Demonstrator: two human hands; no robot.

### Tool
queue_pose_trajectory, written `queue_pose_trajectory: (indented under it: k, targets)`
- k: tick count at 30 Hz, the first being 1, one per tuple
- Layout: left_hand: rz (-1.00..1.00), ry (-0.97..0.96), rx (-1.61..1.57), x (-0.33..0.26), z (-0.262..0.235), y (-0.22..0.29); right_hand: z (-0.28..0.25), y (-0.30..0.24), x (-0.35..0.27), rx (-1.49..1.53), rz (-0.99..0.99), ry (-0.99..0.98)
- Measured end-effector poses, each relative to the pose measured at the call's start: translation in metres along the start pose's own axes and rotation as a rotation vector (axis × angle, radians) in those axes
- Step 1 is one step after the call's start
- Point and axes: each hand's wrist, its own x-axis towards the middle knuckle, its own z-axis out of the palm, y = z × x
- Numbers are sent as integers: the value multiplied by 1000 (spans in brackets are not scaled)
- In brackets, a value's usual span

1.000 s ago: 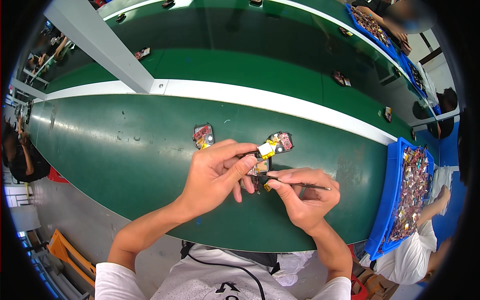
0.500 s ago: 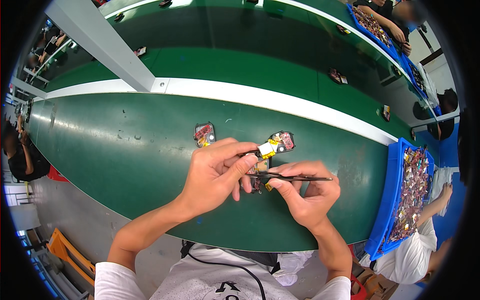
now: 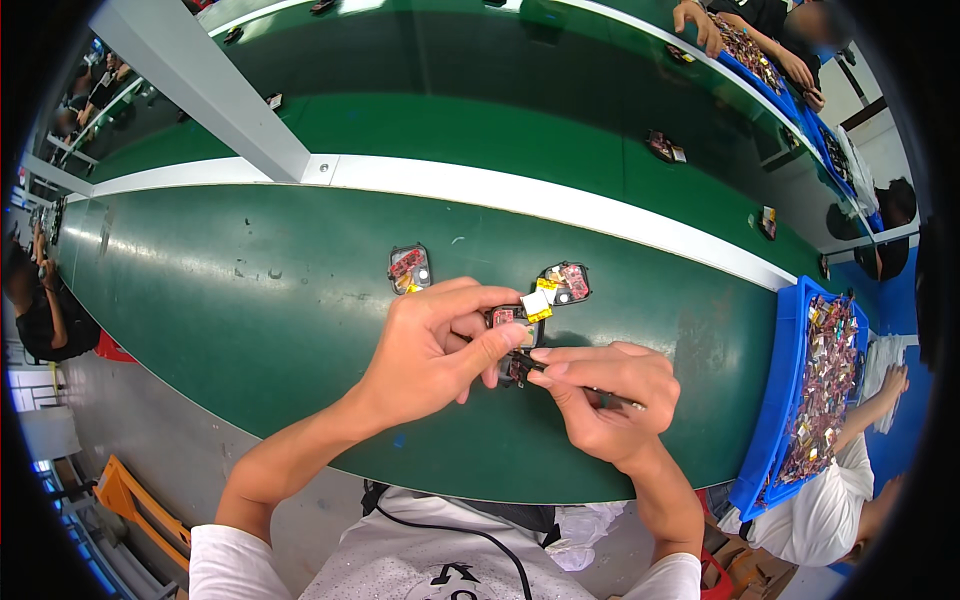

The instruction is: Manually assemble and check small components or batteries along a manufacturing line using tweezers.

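The green tabletop is looking smooth and faintly glossy, with scuffs; the belt is shining. The tweezers are looking like dark metal, the cases like black plastic, the bin like smooth plastic, and the shirt is showing matt white cloth.

Left seems passable; bin blocks right.

Steadies a small black-cased device with the left hand, well left of the blue tray heaped with small parts. Grips a thin dark tool in the right hand, nearer the tray. Has two similar devices lying on the green table, both left of the tray.
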Motion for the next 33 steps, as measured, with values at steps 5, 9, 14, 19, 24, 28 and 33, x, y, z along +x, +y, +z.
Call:
queue_pose_trajectory:
  k: [5, 9, 14, 19, 24, 28, 33]
  targets:
    - [18, -9, 64, 2, 2, -2, 1, 0, -4, -58, -54, -21]
    - [38, 32, 86, 3, 8, -7, 2, 1, -8, -111, -106, -38]
    - [14, 97, 157, 6, 16, 2, 1, 3, -9, -121, -117, -19]
    - [-17, 99, 233, 28, 9, 13, -6, 9, 2, -113, -140, 29]
    - [183, 369, 450, 124, -44, 31, -10, 9, 9, -2, 57, 331]
    - [152, 501, 727, 168, -76, 36, -9, 20, 5, 36, 101, 344]
    - [712, 682, 1349, 153, -46, 38, -15, 23, 4, 46, 126, 473]
